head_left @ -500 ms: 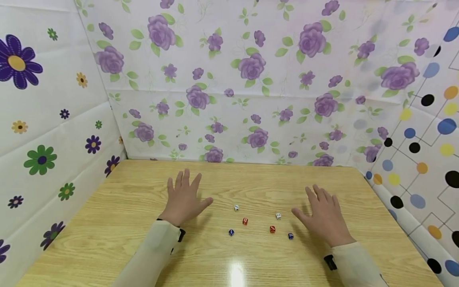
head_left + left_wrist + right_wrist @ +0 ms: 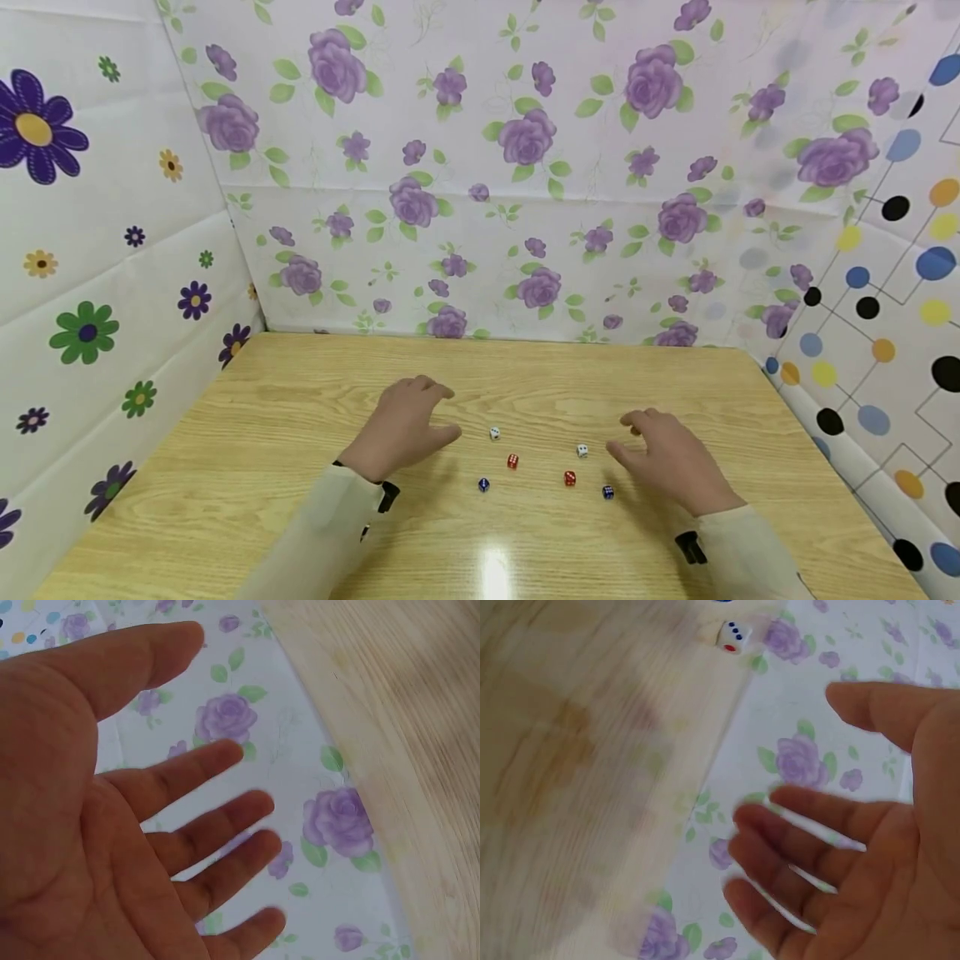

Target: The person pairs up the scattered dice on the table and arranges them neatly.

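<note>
Over the wooden table, my left hand (image 2: pixel 401 429) has its fingers bent slightly and its thumb apart, with nothing held. To its right lie three dice: white (image 2: pixel 495 433), red (image 2: pixel 513 461) and blue (image 2: pixel 483 485). My right hand (image 2: pixel 670 461) hovers just right of three more dice: white (image 2: pixel 582 450), red (image 2: pixel 570 478) and blue (image 2: pixel 608 492). It too is bare, thumb toward the white die. Each wrist view shows an unfilled palm with loosely bent fingers; a white die (image 2: pixel 733 636) appears at the top of the right wrist view.
The wooden table (image 2: pixel 480 367) ends at a rose-patterned cloth (image 2: pixel 480 258) at the back. A flower-print cloth (image 2: pixel 165 283) stands on the left, a dotted cloth (image 2: pixel 847 325) on the right. Black straps (image 2: pixel 690 547) sit at both cuffs.
Both hands' fingers have gone from spread and straight to slightly bent. The left hand has shifted a little right, toward the dice. The dice lie as before.
</note>
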`<state>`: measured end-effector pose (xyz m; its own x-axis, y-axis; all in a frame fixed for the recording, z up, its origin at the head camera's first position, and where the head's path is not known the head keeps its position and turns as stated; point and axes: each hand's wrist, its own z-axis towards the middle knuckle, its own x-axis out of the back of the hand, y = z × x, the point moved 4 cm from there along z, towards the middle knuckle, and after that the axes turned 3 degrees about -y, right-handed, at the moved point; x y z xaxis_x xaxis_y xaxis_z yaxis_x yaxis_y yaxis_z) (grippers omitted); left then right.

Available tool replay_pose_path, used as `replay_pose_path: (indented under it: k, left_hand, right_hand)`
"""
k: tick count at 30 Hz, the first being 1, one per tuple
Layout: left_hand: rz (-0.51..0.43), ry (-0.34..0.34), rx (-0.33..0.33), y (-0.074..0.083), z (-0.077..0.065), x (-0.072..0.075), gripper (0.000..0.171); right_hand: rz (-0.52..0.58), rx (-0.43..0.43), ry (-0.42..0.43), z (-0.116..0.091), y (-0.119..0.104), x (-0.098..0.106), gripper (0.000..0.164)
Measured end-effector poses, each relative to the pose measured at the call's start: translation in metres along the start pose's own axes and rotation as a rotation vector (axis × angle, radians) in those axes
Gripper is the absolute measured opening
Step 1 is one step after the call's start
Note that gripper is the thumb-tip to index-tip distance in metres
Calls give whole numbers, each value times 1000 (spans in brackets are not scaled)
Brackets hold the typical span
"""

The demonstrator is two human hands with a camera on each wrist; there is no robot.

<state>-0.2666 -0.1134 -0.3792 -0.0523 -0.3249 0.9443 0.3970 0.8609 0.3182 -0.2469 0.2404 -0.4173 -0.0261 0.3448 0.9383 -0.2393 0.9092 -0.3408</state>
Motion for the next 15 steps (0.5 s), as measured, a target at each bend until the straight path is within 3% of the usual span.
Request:
replay_pose_path:
  k: [4,8,12,15]
  left_hand:
    - [-35,-79,-82,11,-1,-10,35]
    - [-98,-223,-141,19,-2,-24,29]
    - [-137,-353,-164,23,-5,-39,23]
    - [-162,-405,-182,27,-6,-48,19]
  right_hand:
    - [73,28,-122,-2,-6,-4,30]
    - [112,105,-233,-5,-11,-9,14]
    - [151,201,-334,-8,-12,-15,15]
    - [166,245,-381,-9,-12,-19,16]
